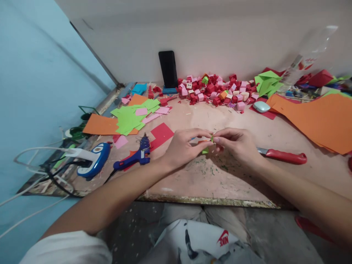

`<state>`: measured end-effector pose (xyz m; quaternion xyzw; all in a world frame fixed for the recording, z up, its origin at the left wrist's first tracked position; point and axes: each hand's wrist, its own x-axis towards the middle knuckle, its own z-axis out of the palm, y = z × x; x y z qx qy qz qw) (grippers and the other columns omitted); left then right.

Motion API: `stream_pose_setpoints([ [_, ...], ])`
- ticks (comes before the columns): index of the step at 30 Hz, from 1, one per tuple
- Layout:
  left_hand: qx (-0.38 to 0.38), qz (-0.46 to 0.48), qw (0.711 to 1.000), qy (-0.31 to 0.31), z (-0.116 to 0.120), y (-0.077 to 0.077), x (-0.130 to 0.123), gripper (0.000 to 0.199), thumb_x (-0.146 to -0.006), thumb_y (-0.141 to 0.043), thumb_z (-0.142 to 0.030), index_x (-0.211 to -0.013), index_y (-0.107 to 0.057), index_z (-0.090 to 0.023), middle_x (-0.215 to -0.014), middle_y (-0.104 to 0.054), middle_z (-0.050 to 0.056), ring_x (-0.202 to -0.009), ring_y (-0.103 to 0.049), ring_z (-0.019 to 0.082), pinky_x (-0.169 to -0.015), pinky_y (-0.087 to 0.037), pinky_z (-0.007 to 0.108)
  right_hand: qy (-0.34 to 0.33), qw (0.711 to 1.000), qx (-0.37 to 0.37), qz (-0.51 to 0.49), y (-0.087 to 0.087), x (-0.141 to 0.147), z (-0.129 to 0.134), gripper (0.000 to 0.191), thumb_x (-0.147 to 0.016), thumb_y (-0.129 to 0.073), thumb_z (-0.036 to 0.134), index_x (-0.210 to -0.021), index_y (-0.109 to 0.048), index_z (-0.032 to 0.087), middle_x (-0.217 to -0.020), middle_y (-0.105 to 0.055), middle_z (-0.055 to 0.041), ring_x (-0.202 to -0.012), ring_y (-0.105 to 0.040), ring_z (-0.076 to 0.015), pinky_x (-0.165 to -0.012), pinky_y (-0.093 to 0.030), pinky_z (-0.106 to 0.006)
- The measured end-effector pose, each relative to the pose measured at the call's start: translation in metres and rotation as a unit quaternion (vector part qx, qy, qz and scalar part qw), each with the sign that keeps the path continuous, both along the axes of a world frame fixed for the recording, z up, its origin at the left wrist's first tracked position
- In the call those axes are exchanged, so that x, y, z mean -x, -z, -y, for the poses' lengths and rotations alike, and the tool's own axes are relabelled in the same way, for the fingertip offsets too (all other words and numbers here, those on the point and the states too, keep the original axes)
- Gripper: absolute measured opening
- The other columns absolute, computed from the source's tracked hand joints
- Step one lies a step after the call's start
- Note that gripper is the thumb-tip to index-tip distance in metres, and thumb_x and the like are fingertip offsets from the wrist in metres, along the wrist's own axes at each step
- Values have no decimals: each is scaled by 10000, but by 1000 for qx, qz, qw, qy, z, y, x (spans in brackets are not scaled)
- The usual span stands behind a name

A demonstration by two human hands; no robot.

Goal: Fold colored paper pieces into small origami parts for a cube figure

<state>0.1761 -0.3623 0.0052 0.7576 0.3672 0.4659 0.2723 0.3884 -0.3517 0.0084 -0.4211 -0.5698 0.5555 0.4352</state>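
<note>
Near the middle of the table, my left hand (184,146) and my right hand (235,143) meet at the fingertips. Between them they pinch a small green piece (212,138), mostly covered by the fingers. Another bit of green (205,150) and some orange show just below my left fingertips. Dark green crumbs lie scattered on the wood under both hands. To the right of my right hand rests a knife with a red handle (287,156), its blade partly hidden behind the wrist. A blue glue gun (137,156) lies left of my left hand.
Many small red and pink paper cubes (211,90) are heaped at the back, beside a phone (168,69) standing upright. Green sheets (132,116) lie left, large orange sheets (319,123) right. A blue power strip (95,161) with cables is at left; a bottle (305,62) leans behind.
</note>
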Motion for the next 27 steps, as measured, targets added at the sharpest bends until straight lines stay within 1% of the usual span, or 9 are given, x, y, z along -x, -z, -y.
stream_pose_setpoints([
  [5, -75, -18, 997, 7, 3, -2, -1, 63, -939, -778, -182, -997, -799, -196, -1157, -844, 72, -1059, -815, 199, -987, -630, 315, 2, 1000, -10, 4, 2, 0, 0, 241, -773, -926, 409, -849, -844, 196, -662, -763, -42, -559, -678, -163, -568, -568, -291],
  [7, -74, -20, 997, 1, 4, -3, -1, 68, -942, -777, -183, -1005, -797, -201, -1172, -841, 75, -1062, -815, 203, -988, -635, 325, 7, 1000, -24, 3, 2, 0, 1, 231, -779, -917, 408, -851, -842, 201, -663, -761, -36, -549, -673, -161, -559, -569, -295],
  [11, -58, -6, 998, -5, 4, -5, 0, 33, -923, -802, -200, -954, -791, -197, -1110, -851, 65, -1012, -822, 195, -953, -638, 305, 5, 999, -45, 2, -1, 0, 2, 177, -785, -905, 374, -849, -850, 219, -649, -753, -24, -544, -666, -157, -552, -566, -295],
  [14, -64, -22, 998, 12, 3, -8, 1, 37, -930, -801, -222, -954, -795, -195, -1130, -845, 75, -1028, -815, 198, -966, -630, 320, 7, 999, -45, 11, -4, 0, 3, 193, -782, -910, 396, -838, -847, 223, -661, -755, -27, -552, -666, -161, -556, -565, -302],
  [17, -92, -44, 995, 15, -1, -20, 6, 62, -934, -802, -246, -979, -803, -203, -1191, -831, 88, -1094, -794, 212, -1017, -610, 361, 10, 1000, -26, 11, -5, 0, 4, 244, -760, -929, 435, -823, -836, 219, -636, -733, -25, -547, -655, -165, -553, -558, -309],
  [20, -133, -24, 989, -52, -4, -44, 19, 68, -960, -764, -241, -907, -794, -212, -1091, -841, 58, -1038, -788, 199, -1003, -603, 365, 15, 1000, -4, -13, -4, 0, 3, 274, -743, -943, 445, -825, -828, 210, -670, -742, -36, -554, -646, -161, -562, -559, -318],
  [23, -142, 1, 982, -123, 6, -69, 42, 90, -961, -753, -254, -889, -798, -228, -952, -830, 20, -938, -777, 187, -936, -611, 349, 14, 999, 11, -41, -4, 0, 3, 299, -729, -958, 452, -817, -821, 201, -694, -742, -46, -563, -643, -160, -570, -560, -327],
  [25, -120, -5, 979, -165, 20, -77, 59, 77, -944, -768, -266, -883, -806, -239, -900, -811, 14, -897, -762, 191, -906, -610, 349, 10, 998, 16, -56, -5, -1, 3, 307, -720, -964, 457, -796, -816, 198, -679, -733, -48, -565, -642, -161, -571, -559, -328],
  [27, -85, -11, 977, -193, 39, -75, 77, 88, -949, -752, -265, -880, -803, -243, -901, -801, 20, -892, -753, 198, -910, -607, 359, 9, 998, 18, -67, -7, -1, 3, 326, -700, -973, 474, -782, -815, 201, -664, -729, -45, -558, -637, -157, -561, -553, -323],
])
